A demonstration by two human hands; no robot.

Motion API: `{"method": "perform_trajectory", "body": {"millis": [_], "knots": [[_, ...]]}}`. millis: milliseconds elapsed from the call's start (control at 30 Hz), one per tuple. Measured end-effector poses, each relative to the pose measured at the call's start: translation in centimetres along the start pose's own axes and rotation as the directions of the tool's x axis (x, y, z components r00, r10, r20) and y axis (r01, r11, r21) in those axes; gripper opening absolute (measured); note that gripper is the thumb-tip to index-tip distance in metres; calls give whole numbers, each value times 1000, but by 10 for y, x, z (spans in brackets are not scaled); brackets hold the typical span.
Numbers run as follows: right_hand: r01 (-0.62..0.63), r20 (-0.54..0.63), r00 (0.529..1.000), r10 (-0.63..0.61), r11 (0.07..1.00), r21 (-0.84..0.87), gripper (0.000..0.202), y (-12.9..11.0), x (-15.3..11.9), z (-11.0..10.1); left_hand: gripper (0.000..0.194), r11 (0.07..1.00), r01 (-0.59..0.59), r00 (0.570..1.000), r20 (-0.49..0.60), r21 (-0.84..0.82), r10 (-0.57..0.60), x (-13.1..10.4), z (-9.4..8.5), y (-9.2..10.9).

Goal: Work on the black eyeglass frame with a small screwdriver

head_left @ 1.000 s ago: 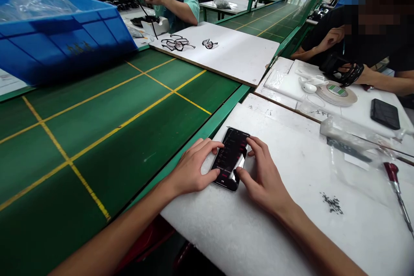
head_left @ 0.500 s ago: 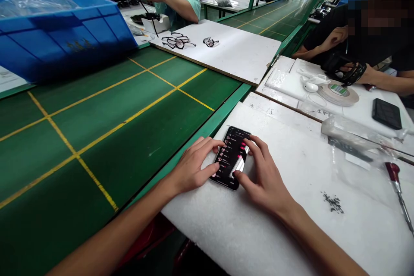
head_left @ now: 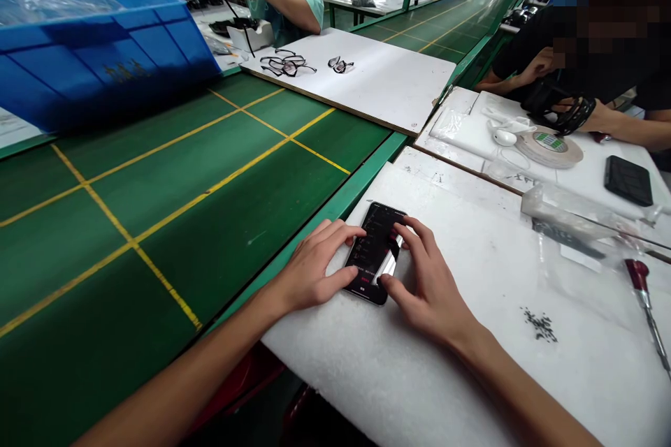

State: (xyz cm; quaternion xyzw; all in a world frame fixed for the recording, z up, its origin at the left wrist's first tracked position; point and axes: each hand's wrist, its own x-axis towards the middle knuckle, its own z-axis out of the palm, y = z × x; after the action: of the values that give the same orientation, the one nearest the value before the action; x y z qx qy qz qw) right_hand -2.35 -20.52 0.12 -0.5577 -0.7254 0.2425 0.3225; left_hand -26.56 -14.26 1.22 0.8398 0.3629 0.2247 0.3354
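A black phone [head_left: 374,251] lies face up on the white foam-topped board [head_left: 335,370], its screen dark with a bright reflection at the lower right. My left hand [head_left: 317,265] rests at its left edge, thumb and index fingertip on the phone's side, fingers apart. At the right edge is my right hand [head_left: 430,279], with thumb and fingers spread and their tips touching the phone. Neither hand is wrapped round it. Small dark screws [head_left: 539,325] lie in a loose pile to the right, near a screwdriver with a red handle [head_left: 637,274].
A green belt [head_left: 210,251] with yellow lines runs along the left, bearing a blue bin [head_left: 105,70]. Eyeglass frames [head_left: 288,64] lie on a white board [head_left: 382,84] ahead. Two people work beyond. Plastic bags [head_left: 571,223] and a tape roll [head_left: 550,147] are at right.
The phone's screen has changed from a bright list to a dimmed view with small red text near the bottom. The belt's yellow lines have shifted slightly rightward. My hands stay almost where they were.
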Motion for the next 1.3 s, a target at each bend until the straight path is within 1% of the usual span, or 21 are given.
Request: {"method": "perform_trajectory", "body": {"millis": [133,300,433,600,667,833,900,1000,1167,1300], "knots": [[17,10,1000,-17,999,-28,81,1,-1,0,45,1000,10,1000,-6,-20,-10,1,0,1],[9,14,1000,-8,1000,-29,79,1,-1,-1,48,998,18,1000,-13,60,-17,1,1,3],[1,15,1000,-1,1000,-27,78,0,-1,-1,44,1000,13,1000,-5,-2,-13,1,0,1],[13,16,1000,-12,999,-38,82,1,0,-1,40,999,27,1000,-11,-40,-27,0,0,1],[9,1,1000,-9,1000,-20,79,1,0,0,39,999,27,1000,-12,-45,-27,1,0,1],[-42,-50,998,44,999,32,60,0,0,0,38,998,31,999,-16,-47,-32,0,-1,0],[-34,-50,998,36,999,27,62,0,0,1,38,998,34,999,-14,-45,-35,0,-1,0],[-12,-32,999,13,1000,11,71,0,1,1,37,998,31,999,-13,-48,-32,1,-1,1],[-36,-43,998,37,999,13,63,-1,1,-1,35,998,30,999,-17,-49,-31,1,-1,1],[-50,-37,998,50,999,10,63,-2,0,-1,33,999,24,1000,-19,-45,-25,1,-2,1]]}}
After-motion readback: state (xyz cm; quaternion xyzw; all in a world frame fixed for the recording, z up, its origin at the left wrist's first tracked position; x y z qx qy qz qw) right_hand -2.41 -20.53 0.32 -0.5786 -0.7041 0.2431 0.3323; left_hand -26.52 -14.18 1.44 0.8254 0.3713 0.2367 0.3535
